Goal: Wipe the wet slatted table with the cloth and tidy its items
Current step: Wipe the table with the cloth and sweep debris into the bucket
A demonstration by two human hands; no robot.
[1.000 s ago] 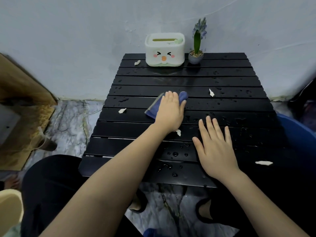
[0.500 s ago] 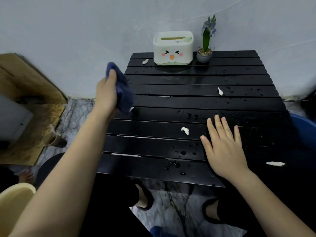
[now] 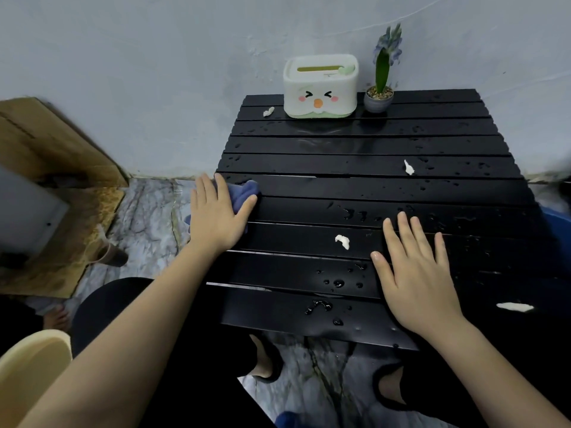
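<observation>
The black slatted table point(image 3: 355, 189) is wet, with water drops across its middle and front slats. My left hand point(image 3: 216, 213) lies flat with straight fingers on a blue cloth point(image 3: 244, 193) at the table's left edge, pressing it down. My right hand point(image 3: 414, 273) rests flat and spread on the front right slats, holding nothing. Small white scraps lie on the table: one point(image 3: 342, 241) between my hands, one point(image 3: 409, 167) further back, one point(image 3: 514, 306) at the front right, one point(image 3: 268, 111) at the back left.
A white tissue box with a face point(image 3: 320, 86) and a small potted plant point(image 3: 382, 88) stand at the table's back edge by the wall. A blue tub point(image 3: 556, 213) sits right of the table. Cardboard point(image 3: 58, 193) and a cream container point(image 3: 27, 366) are on the left.
My left hand, which lifted the cloth off the table's middle and out to the left, has brought it back down onto the left edge. The right hand has stayed flat in place.
</observation>
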